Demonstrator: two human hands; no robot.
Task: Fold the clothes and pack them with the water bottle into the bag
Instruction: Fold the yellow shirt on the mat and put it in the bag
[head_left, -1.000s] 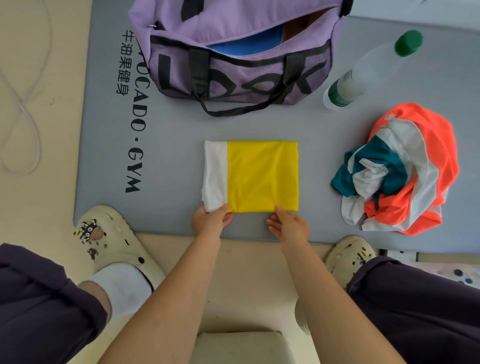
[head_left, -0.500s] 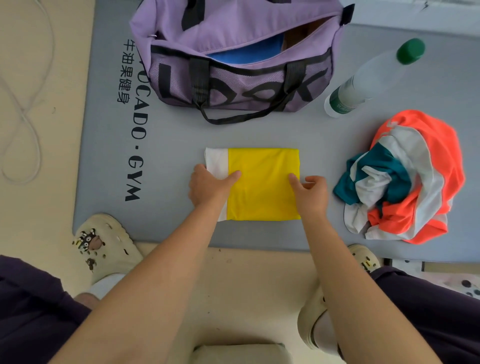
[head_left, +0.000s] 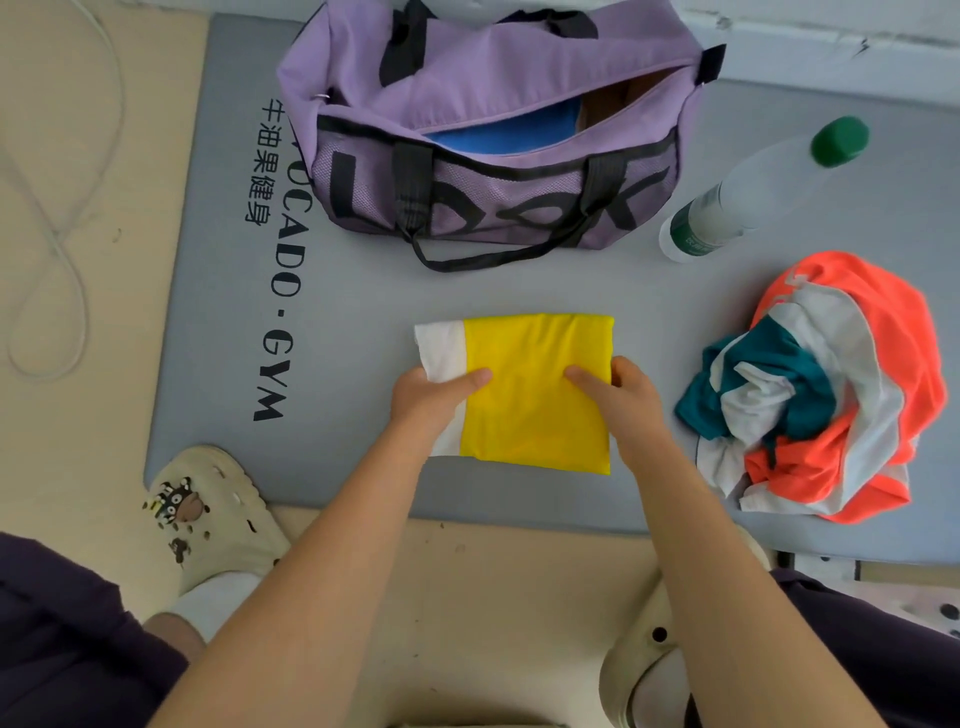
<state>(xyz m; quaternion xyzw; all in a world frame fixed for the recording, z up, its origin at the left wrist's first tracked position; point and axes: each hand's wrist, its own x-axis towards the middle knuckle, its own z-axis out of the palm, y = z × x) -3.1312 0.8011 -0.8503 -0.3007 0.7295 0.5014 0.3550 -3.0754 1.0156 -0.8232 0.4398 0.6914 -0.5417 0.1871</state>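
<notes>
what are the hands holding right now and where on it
The folded yellow and white garment: left hand grips its white left edge, right hand its right edge.

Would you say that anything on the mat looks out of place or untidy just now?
Only the orange, teal and white garment, crumpled in a heap at the mat's right edge, not yet folded. The water bottle stands upright, capped, beside the bag.

Bare forearms, dark purple trousers (head_left: 67, 639), white sock (head_left: 208, 605), cream clogs (head_left: 218, 514) with seemingly cow-shaped charm (head_left: 176, 506).
</notes>
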